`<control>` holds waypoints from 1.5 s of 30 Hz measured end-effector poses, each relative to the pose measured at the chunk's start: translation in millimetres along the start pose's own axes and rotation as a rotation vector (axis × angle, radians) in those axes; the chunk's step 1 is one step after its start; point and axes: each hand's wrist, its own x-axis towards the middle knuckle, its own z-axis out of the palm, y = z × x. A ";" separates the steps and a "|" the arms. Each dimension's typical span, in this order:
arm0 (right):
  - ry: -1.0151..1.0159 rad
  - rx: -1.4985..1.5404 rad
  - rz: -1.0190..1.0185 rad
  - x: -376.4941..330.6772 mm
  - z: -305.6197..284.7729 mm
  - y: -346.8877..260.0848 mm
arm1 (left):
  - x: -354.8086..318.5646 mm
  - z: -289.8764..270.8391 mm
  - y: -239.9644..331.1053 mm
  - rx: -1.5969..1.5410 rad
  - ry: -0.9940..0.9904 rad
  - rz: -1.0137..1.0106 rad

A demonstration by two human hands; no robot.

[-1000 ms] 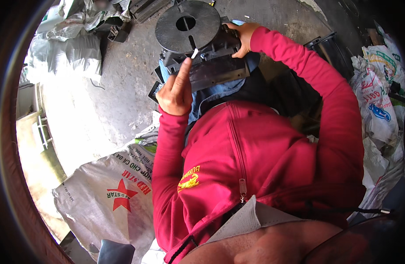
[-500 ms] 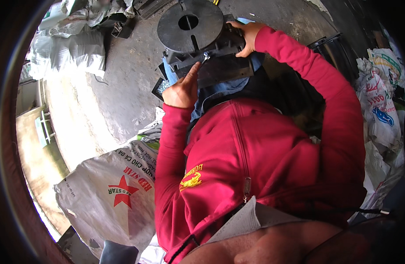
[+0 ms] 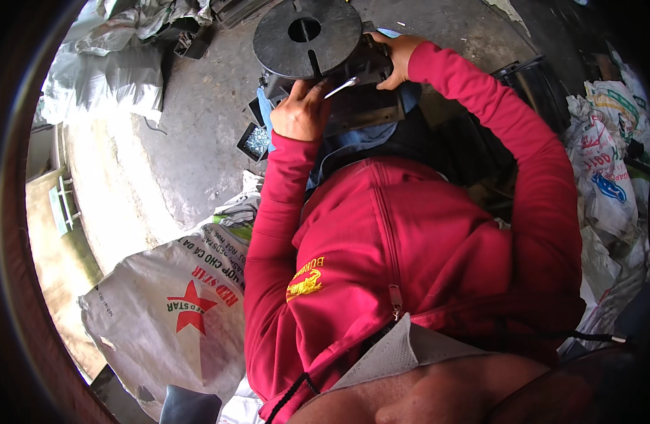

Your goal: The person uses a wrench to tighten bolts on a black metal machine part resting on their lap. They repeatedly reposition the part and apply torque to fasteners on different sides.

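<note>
A black plastic part with a round slotted disc (image 3: 328,53) on top rests over my lap. My left hand (image 3: 298,114) is at the near-left side of this part, fingers bent and closed on a shiny metal wrench (image 3: 342,87). The wrench slants up to the right along the part's near side; its left end is hidden by my fingers. My right hand (image 3: 399,58) grips the part's right side, the thumb on the near edge and the fingers on the far one. Blue cloth (image 3: 364,143) lies under the part.
A small black box of shiny metal pieces (image 3: 255,142), perhaps screws, stands on the floor left of my lap. White sacks lie at the lower left (image 3: 176,311) and at the right (image 3: 600,162). Clear plastic-wrapped bundles (image 3: 106,81) and a dark box (image 3: 194,42) are at the upper left.
My left hand has moved up and to the right, its pointing finger now bent in. The wrench has swung to a flatter slant. My right hand keeps its grip.
</note>
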 end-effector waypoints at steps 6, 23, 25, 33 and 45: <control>-0.008 0.024 0.002 0.5 4.2 2.4 | -8.4 17.6 11.3 -0.013 0.065 -0.121; -0.026 0.053 0.007 -3.1 -1.8 -3.8 | -37.0 -20.1 25.6 -0.145 0.188 -0.107; -0.031 0.041 0.001 -4.9 0.2 -3.3 | -41.8 -5.3 16.6 0.031 0.040 -0.116; 0.043 0.075 -0.053 -0.9 10.4 9.1 | -30.4 -19.4 17.4 -0.110 0.053 -0.174; -0.007 0.065 -0.021 -1.7 3.0 2.4 | -37.7 -14.4 16.6 0.070 -0.244 -0.122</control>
